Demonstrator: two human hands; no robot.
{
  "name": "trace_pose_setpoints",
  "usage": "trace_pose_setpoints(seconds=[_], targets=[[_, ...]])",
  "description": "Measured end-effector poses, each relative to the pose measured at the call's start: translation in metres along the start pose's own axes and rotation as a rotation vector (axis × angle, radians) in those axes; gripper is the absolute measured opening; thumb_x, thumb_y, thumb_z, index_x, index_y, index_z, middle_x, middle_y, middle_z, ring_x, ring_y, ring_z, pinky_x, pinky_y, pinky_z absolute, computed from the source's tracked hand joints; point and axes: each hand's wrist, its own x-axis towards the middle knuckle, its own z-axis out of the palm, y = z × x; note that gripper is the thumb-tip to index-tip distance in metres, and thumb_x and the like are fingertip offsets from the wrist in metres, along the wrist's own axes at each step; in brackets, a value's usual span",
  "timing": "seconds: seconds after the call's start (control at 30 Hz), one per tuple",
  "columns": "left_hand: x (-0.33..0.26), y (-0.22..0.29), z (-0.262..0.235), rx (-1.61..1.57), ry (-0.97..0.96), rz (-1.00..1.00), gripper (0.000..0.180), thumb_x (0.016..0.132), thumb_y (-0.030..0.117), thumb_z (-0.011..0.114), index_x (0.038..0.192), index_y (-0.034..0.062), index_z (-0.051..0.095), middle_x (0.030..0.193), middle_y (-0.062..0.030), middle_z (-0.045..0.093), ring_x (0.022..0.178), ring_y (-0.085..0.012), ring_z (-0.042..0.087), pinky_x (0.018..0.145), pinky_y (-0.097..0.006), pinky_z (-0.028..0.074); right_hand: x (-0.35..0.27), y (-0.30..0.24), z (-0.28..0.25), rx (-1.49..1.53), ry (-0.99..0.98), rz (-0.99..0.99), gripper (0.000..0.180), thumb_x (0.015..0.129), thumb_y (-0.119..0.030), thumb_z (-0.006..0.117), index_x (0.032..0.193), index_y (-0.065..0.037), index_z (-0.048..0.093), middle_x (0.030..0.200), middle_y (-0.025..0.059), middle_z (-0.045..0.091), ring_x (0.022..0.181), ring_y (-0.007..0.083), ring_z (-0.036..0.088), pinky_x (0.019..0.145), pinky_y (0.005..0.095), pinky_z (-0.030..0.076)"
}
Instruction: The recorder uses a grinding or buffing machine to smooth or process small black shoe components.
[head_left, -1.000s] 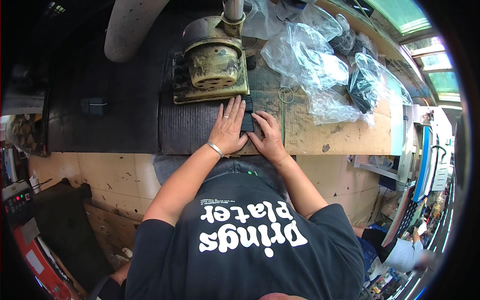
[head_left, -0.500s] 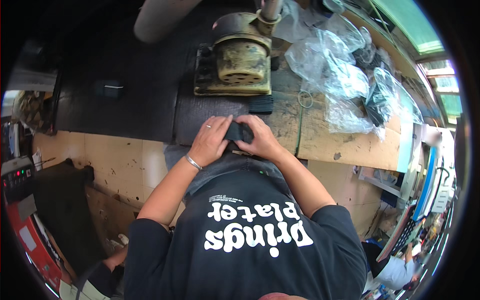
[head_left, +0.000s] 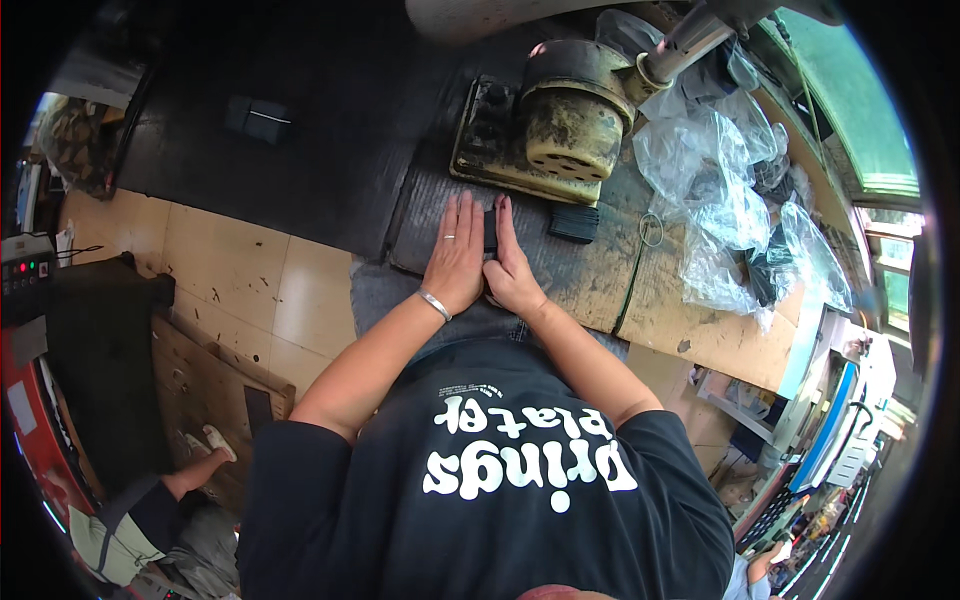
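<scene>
Behind flat, open hands, left hand [head_left: 455, 255] and right hand [head_left: 510, 262] pressing a dark pad [head_left: 490, 230], a grimy machine [head_left: 560, 125] is looming beside crinkled plastic bags [head_left: 720, 200].

Left hand [head_left: 455, 255] lies flat, palm down, fingers [head_left: 457, 215] extended toward the far side. Right hand [head_left: 512, 268] lies just beside it, fingers straight. Both forearms converge from near.

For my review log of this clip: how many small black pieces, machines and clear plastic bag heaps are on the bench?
Small black pieces: 3, one between the left hand and right hand, one by the machine, one far left
Machines: 1
Clear plastic bag heaps: 1
Total: 5
</scene>
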Motion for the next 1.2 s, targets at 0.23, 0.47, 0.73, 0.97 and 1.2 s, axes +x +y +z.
trace_pose_setpoints(seconds=[0.23,0.47,0.73,0.97,1.2], targets=[[0.002,0.001,-0.001,-0.021,-0.053,-0.014,0.067,0.085,0.006,0.047,0.145,-0.0117,0.024,0.155,-0.0303,0.017,0.146,-0.0442,0.014,0.120,-0.049,0.016,0.000,-0.009,-0.005,-0.164,-0.007,0.001,0.087,0.075,0.007,0.038,0.152,0.004,-0.002,0.159,0.0282,0.008,0.149,0.0344,0.011,0.119,0.0346,0.015],[0.016,0.010,-0.008,0.105,-0.179,-0.130,0.073,0.087,0.017,0.053,0.148,-0.0083,0.021,0.156,-0.0276,0.016,0.146,-0.0406,0.016,0.119,-0.047,0.017,0.016,-0.029,-0.033,-0.278,-0.043,0.164,0.082,0.080,-0.001,0.061,0.151,0.002,0.020,0.142,0.0273,0.044,0.135,0.0346,0.042,0.111,0.0362,0.034],[0.015,0.016,-0.001,0.188,-0.121,-0.199,0.085,0.079,0.016,0.063,0.148,-0.0093,0.020,0.156,-0.0281,0.015,0.146,-0.0405,0.018,0.119,-0.046,0.019,0.042,-0.036,-0.054,-0.410,-0.168,0.207,0.086,0.070,-0.011,0.076,0.144,0.002,0.034,0.118,0.0228,0.062,0.111,0.0327,0.061,0.095,0.0378,0.049],[-0.009,-0.010,-0.014,-0.412,0.044,-0.190,0.083,0.082,0.004,0.060,0.150,-0.0078,0.013,0.158,-0.0267,0.013,0.147,-0.0375,0.015,0.119,-0.044,0.018,0.025,-0.019,-0.056,-0.293,-0.078,0.177,0.082,0.070,-0.011,0.080,0.141,0.001,0.041,0.108,0.0085,0.059,0.097,0.0160,0.055,0.082,0.0278,0.048],[-0.022,-0.018,-0.023,-1.777,0.102,-0.328,0.053,0.093,0.001,0.058,0.141,-0.0034,0.036,0.140,-0.0127,0.047,0.126,-0.0185,0.048,0.109,-0.030,0.037,0.028,-0.060,-0.029,0.283,-0.006,0.167,0.072,0.074,-0.004,0.077,0.137,0.005,0.044,0.110,0.0046,0.058,0.096,0.0104,0.053,0.079,0.0231,0.047]])
